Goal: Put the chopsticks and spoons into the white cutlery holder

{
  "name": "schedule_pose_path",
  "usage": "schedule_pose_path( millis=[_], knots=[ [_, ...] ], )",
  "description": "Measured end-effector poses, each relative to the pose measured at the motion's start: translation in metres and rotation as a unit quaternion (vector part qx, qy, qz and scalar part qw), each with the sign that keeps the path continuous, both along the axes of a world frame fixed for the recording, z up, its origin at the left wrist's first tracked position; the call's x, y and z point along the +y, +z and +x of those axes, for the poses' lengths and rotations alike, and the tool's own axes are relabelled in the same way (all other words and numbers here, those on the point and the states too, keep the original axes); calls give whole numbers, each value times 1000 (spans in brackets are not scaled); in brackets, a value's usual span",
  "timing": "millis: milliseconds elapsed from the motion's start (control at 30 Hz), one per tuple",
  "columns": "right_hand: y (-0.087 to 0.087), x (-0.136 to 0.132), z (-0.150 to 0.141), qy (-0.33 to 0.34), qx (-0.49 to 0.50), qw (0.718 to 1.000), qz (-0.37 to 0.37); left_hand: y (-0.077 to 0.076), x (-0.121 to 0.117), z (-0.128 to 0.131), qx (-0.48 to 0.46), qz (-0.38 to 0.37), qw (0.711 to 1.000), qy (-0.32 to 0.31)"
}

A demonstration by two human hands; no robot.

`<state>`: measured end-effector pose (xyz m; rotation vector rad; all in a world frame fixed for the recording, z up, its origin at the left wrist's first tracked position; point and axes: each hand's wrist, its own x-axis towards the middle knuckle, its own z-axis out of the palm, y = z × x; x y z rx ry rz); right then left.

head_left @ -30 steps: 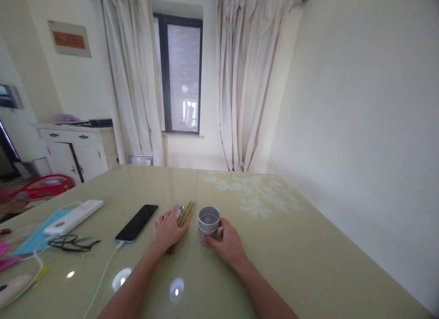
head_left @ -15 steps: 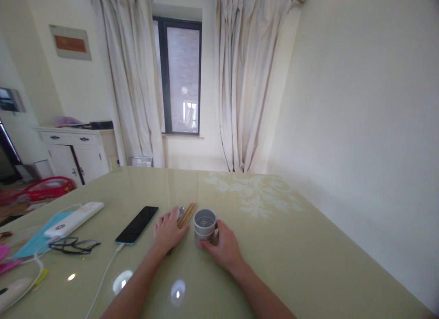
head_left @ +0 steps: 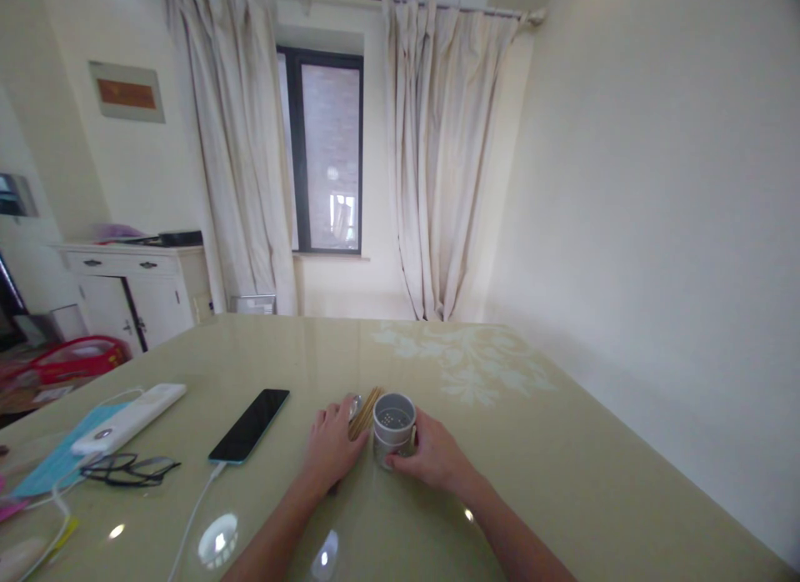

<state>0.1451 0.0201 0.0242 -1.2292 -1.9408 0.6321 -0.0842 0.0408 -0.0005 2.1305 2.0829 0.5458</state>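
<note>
A round grey cutlery holder stands upright near the table's middle, its mouth facing up and small holes showing in its bottom. My right hand is closed around its right side, thumb at the front. Just left of it, my left hand lies low over a bundle of wooden chopsticks, with its thumb along their right side and its fingers curled over the left. The rounded end of a shiny spoon pokes out by those fingers. My palm hides the middle of the bundle.
Left of my hands lies a black phone on a white charging cable. Further left are folded eyeglasses, a white power strip and a blue face mask. A wall borders the table on the right.
Both hands have shifted right across the table, bringing the holder, the chopsticks and the spoon along. The phone and glasses stay put. My head view has tilted slightly up.
</note>
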Motion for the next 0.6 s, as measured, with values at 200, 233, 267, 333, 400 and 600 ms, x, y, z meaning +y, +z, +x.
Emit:
schedule_pose_path(
  millis=[200,233,267,333,400,600],
  knots=[
    [30,-5,53,136,-5,988,-73,-7,-15,41,-28,0,998,-57],
    [33,-7,61,150,0,985,-89,-8,-17,46,-28,1,998,-58],
    [36,-9,68,159,6,982,-106,-9,-18,50,-28,2,998,-57],
    [36,-14,79,162,23,978,-130,-9,-20,53,-24,4,998,-50],
    [31,-17,84,155,42,977,-139,-8,-21,53,-16,3,999,-41],
    [14,-19,81,144,24,981,-125,2,-30,54,47,53,997,-30]
  ],
)
